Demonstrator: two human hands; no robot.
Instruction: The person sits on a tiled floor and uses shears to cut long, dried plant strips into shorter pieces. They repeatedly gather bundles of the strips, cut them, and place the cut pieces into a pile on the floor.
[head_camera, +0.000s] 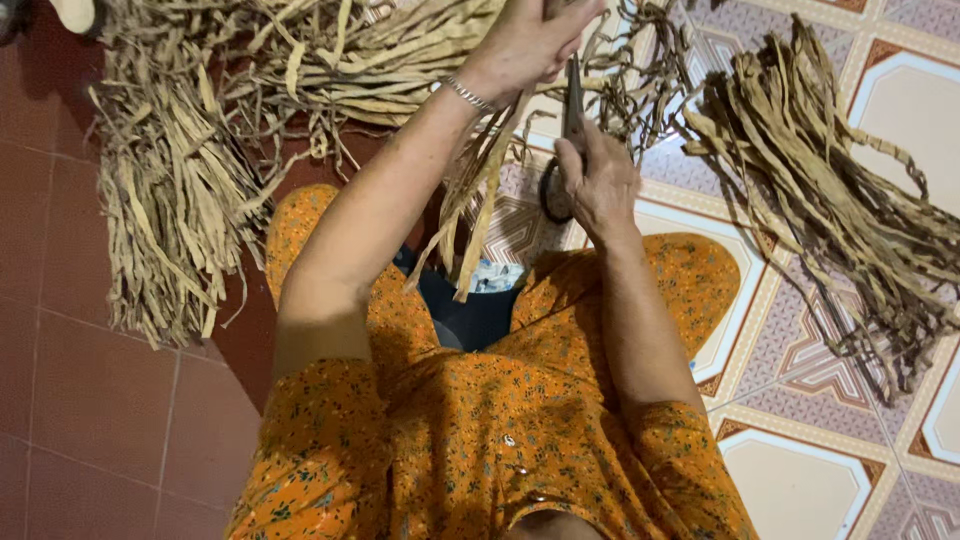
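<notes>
Your left hand is closed on one bunch of strips; right hand clamps one pair of scissors. Two strip piles lie on the floor.

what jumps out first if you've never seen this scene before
The heaps of dried tan plant strips: one pile spreads across the red floor at upper left, another bundle lies on the patterned tiles at right. In the middle, the left hand grips a hanging bunch of strips while the right hand holds dark scissors beside it. The orange floral garment fills the lower centre.
</notes>
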